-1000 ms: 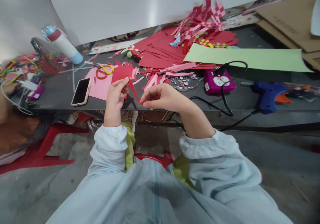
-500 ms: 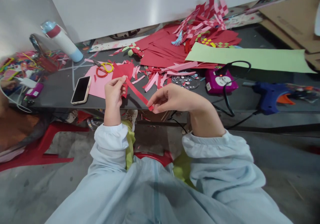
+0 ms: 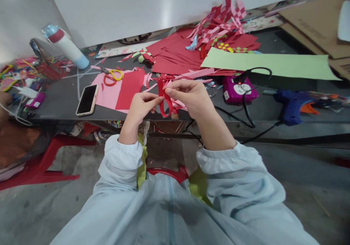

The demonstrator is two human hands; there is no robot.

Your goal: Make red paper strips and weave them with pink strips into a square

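Your left hand (image 3: 142,105) and right hand (image 3: 188,96) pinched a red paper strip (image 3: 163,107), looped, over the near edge of the table (image 3: 62,108). Ends seemed overlapped; a slack pinch could have let it spring open.

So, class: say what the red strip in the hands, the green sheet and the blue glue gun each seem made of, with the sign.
The red strip: probably thin matte paper; it curls into a loop between left hand and right hand, no shine. The green sheet: likely paper too, flat, matte, straight-cut edges. The blue glue gun: apparently moulded plastic, smooth rounded body.
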